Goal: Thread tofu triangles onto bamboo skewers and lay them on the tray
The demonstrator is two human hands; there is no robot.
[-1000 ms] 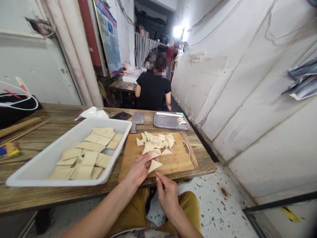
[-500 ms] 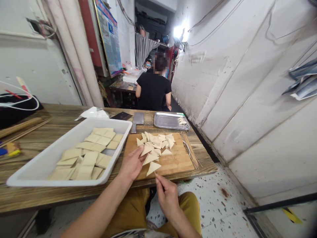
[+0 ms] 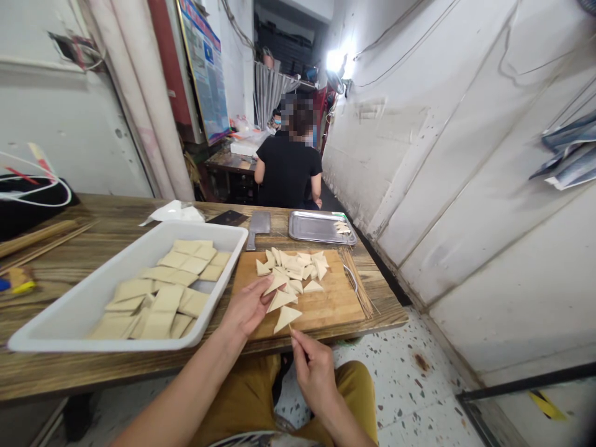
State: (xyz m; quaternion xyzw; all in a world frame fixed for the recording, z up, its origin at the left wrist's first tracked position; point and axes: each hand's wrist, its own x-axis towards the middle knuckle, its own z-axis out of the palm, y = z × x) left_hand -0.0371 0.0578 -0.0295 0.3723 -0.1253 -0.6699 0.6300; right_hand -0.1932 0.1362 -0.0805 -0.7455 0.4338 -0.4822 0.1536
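My right hand (image 3: 313, 363) is closed in a pinch on a thin wooden skewer (image 3: 291, 329). A pale tofu triangle (image 3: 287, 318) is on the skewer's far end, over the near edge of the wooden cutting board (image 3: 335, 304). At the left of the board, my left hand (image 3: 246, 307) pinches another tofu triangle (image 3: 275, 284) between thumb and fingers. One more triangle (image 3: 281, 300) lies just below those fingertips; whether the hand touches it I cannot tell. A heap of cut tofu triangles (image 3: 298, 266) covers the upper part of the board.
On the left stands a white plastic tub (image 3: 51, 332) with stacked tofu squares (image 3: 167, 301). Beyond the board lie a cleaver (image 3: 259, 222) and a metal tray (image 3: 311, 230) with a few pieces. Loose skewers (image 3: 361, 285) lie along the board's right side. A person in black (image 3: 288, 171) sits ahead.
Both hands keep their grips almost unmoved. The skewered triangle has shifted very slightly to the left, and the whole view has drifted a little.
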